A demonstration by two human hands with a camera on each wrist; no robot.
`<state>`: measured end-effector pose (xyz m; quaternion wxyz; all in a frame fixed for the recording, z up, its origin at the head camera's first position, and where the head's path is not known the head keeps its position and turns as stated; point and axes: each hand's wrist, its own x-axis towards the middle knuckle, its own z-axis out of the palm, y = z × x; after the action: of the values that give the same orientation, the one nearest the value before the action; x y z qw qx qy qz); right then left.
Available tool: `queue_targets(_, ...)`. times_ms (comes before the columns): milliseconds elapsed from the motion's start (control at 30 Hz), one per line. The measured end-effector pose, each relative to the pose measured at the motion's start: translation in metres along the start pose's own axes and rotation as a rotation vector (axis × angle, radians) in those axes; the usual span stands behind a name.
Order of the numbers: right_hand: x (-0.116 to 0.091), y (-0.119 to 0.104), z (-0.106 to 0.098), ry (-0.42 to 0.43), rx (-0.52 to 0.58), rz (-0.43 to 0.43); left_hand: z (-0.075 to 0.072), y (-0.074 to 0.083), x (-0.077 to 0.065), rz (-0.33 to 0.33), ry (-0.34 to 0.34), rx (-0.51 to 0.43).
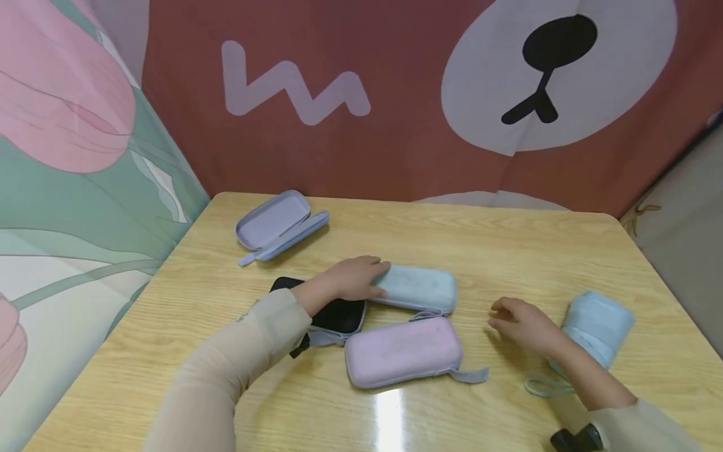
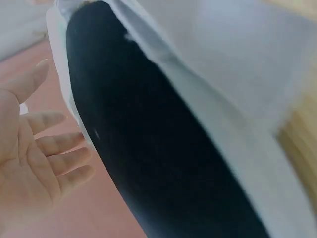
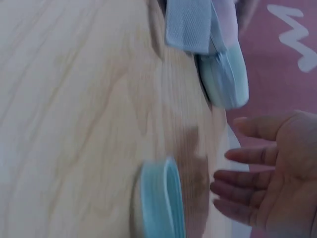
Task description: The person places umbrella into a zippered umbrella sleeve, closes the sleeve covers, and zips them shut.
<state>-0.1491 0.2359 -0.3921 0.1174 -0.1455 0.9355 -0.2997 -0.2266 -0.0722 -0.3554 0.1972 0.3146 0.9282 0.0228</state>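
At the left end of a light blue zippered case (image 1: 418, 289), my left hand (image 1: 357, 278) has its fingers and thumb extended; whether they press on it I cannot tell. Under that wrist lies a black case (image 1: 341, 316) with a grey strap, partly hidden by the sleeve; its dark surface (image 2: 138, 119) fills much of the left wrist view. A pink-lilac zippered case (image 1: 403, 353) lies in front of the blue one. My right hand (image 1: 525, 323) hovers right of these cases with loosely bent fingers and nothing in them. Its palm (image 3: 292, 183) faces the right wrist camera.
An open lavender case (image 1: 277, 220) stands at the table's back left. Beside my right forearm is a light blue folded bundle (image 1: 601, 323) with a cord loop (image 1: 545, 387). A printed curtain (image 1: 395, 144) hangs behind the wooden table (image 1: 497, 245).
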Motion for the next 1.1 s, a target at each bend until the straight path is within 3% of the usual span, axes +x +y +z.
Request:
queue_targets(200,-0.021,0.017,-0.007,0.066,-0.09,0.036,-0.002,-0.021,-0.021,-0.072,0.068,-0.082)
queue_targets(433,-0.039,0.029,-0.007,0.222,-0.158,0.151,0.002,-0.048,-0.041,-0.105,0.227,-0.175)
queue_targets(667,-0.048,0.041,-0.002,0.369,-0.193,0.179,0.01,-0.071,-0.06,-0.156,0.381,-0.179)
queue_targets(867,-0.055,0.047,0.0,0.448,-0.224,0.386,0.012,-0.089,-0.072,-0.252,0.492,-0.249)
queue_targets(967,-0.06,0.05,-0.001,0.473,-0.205,0.47,0.011,-0.099,-0.077,-0.318,0.499,-0.308)
queue_targets(1100,-0.064,0.051,-0.004,0.434,-0.153,0.552,0.011,-0.11,-0.082,-0.411,0.485,-0.367)
